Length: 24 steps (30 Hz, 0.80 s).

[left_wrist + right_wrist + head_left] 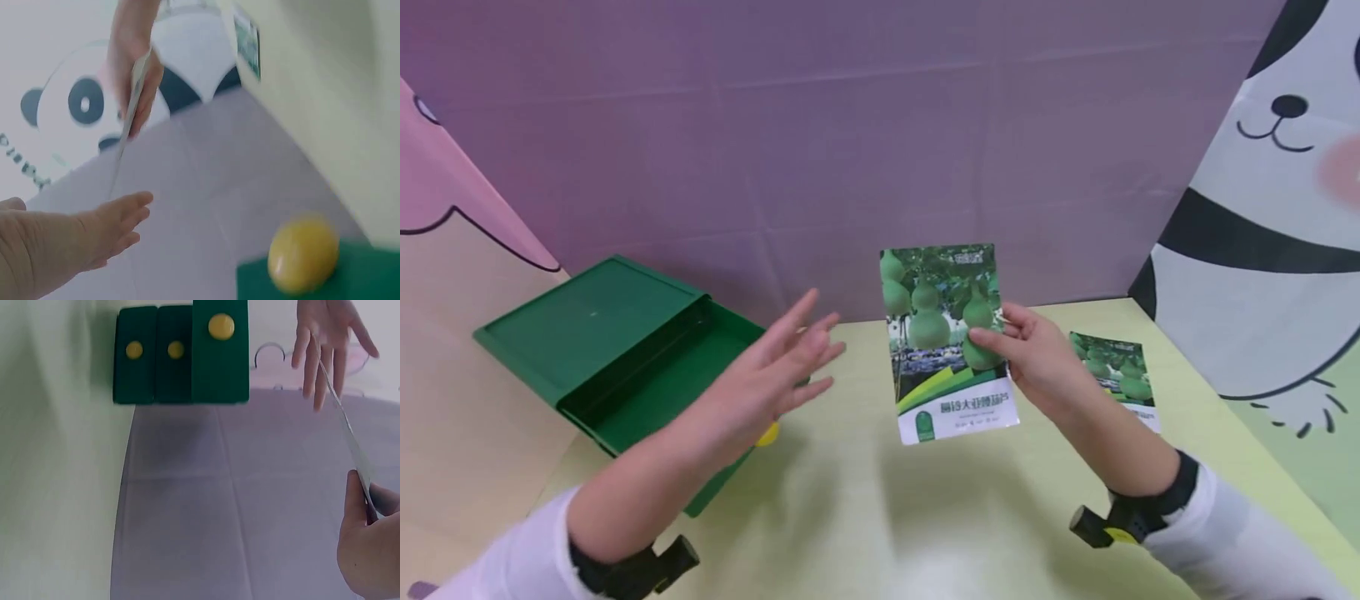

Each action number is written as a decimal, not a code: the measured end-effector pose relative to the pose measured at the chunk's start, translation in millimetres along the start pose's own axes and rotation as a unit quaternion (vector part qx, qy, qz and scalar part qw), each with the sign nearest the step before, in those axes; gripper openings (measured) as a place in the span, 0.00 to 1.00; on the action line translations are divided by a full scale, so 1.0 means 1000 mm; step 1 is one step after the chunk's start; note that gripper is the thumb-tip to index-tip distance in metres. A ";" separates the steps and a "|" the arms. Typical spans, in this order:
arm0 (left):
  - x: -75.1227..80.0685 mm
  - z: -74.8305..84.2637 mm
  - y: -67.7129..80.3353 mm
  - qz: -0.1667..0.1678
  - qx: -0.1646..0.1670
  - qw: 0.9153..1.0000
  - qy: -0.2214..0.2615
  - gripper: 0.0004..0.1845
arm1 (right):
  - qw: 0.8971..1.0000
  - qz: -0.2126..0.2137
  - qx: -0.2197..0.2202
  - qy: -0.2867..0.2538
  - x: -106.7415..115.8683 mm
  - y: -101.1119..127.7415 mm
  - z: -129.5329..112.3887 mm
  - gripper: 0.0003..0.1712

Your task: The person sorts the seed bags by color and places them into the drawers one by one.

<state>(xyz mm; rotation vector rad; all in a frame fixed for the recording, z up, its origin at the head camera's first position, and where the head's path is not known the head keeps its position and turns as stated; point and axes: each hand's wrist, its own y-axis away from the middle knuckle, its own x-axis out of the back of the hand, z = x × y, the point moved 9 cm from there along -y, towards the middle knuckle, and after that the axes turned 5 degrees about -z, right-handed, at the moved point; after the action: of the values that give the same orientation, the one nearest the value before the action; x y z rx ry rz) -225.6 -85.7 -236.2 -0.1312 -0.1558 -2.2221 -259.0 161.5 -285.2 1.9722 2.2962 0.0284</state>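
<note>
My right hand (pixel 1048 354) pinches a flat seed packet (pixel 936 312) by its right edge, thumb on the front. Green gourds are printed on the packet, with a white band along the bottom, and it is held up above the table. Edge-on, the packet (pixel 132 103) looks thin in the left wrist view. My left hand (pixel 771 375) hangs in the air left of the packet, fingers spread and holding nothing. Behind that hand stands a green drawer cabinet (pixel 595 321) with its top drawer (pixel 662 387) pulled out. A yellow knob (pixel 221 326) sits on the drawer's front.
A second gourd packet (pixel 1116 371) lies on the pale table (pixel 865 508) at the right, partly behind my right forearm. Two lower drawers (pixel 134 375) are pushed in. A purple cloth (pixel 850 150) hangs behind the table, and a panda-printed panel (pixel 1262 275) flanks the right side.
</note>
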 end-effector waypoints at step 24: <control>-0.031 -0.043 -0.010 0.089 0.081 0.990 0.080 0.17 | 0.995 -0.044 -0.016 0.091 -0.044 0.017 0.020 0.29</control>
<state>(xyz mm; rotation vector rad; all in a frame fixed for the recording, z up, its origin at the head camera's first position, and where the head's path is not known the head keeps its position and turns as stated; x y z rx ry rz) -216.7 -62.0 -283.9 0.1173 -0.2267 -2.0227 -233.6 119.3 -300.2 1.9243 2.4738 0.2445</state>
